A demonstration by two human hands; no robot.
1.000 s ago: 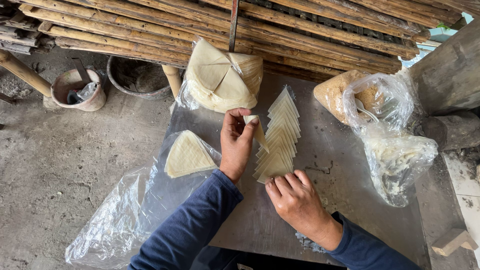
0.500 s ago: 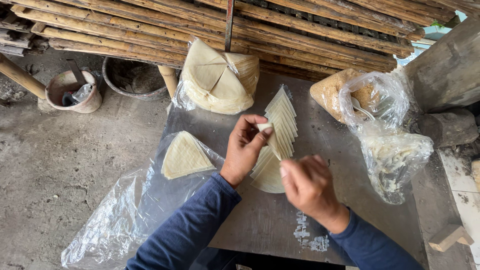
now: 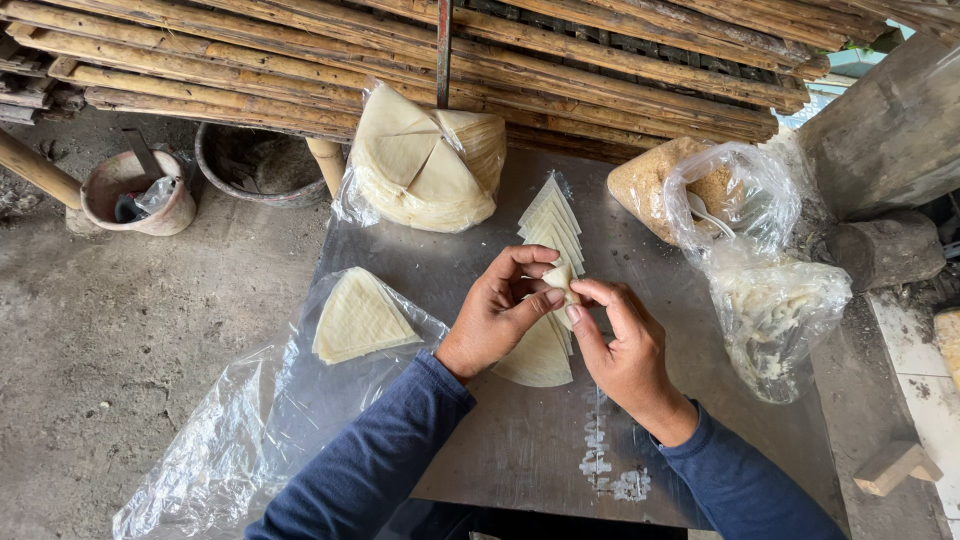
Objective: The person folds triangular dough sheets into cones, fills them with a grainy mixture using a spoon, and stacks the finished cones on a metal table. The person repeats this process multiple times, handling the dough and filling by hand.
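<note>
My left hand [image 3: 500, 310] and my right hand [image 3: 622, 345] meet over the metal table [image 3: 500, 450], both pinching one small folded piece of pale wrapper [image 3: 558, 277] between the fingertips. Right under the hands lies a fanned row of triangular wrappers [image 3: 550, 225], with a wider triangle [image 3: 535, 360] at its near end. A separate stack of triangular wrappers [image 3: 355, 320] rests on clear plastic to the left of my left hand.
A big bagged pile of round wrappers [image 3: 425, 160] sits at the table's far edge. Two plastic bags stand at the right: one with brown filling [image 3: 665, 180], one with whitish shreds [image 3: 775, 320]. Bamboo poles [image 3: 500, 50] run across the back. Two buckets [image 3: 135, 190] stand on the ground left.
My right hand has lifted off the table and come up to the left hand. Both now hold the small wrapper piece that the left hand held alone.
</note>
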